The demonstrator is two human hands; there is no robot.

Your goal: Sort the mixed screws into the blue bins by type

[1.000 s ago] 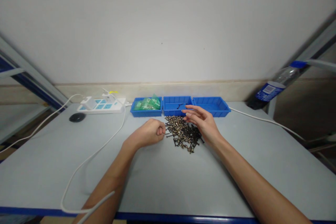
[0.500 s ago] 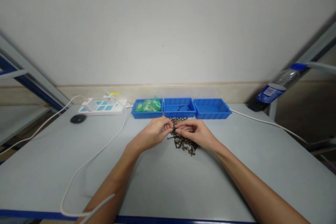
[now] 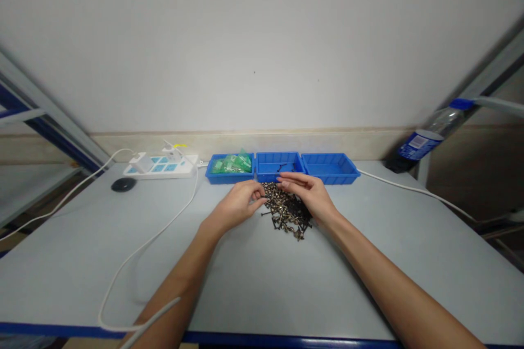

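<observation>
A heap of small dark and brassy screws (image 3: 286,211) lies on the grey table (image 3: 254,272), just in front of three blue trays. My left hand (image 3: 237,204) rests at the heap's left edge with its fingers curled in a pinch; what they hold is too small to make out. My right hand (image 3: 309,193) lies over the heap's far right side, fingers stretched toward the middle tray (image 3: 279,166), which holds a few dark screws. The left tray (image 3: 229,168) holds green bags. The right tray (image 3: 331,168) looks bare.
A white power strip (image 3: 159,164) with a plugged charger sits at the back left, and its white cable (image 3: 135,253) loops over the table to the front edge. A black disc (image 3: 123,184) lies near it. A plastic bottle (image 3: 426,139) leans at the back right beside another cable (image 3: 409,188).
My right hand came back from the middle tray to meet the left hand over the heap, then moved forward again with fingers stretched. The left hand shifted from a fist beside the heap to its edge.
</observation>
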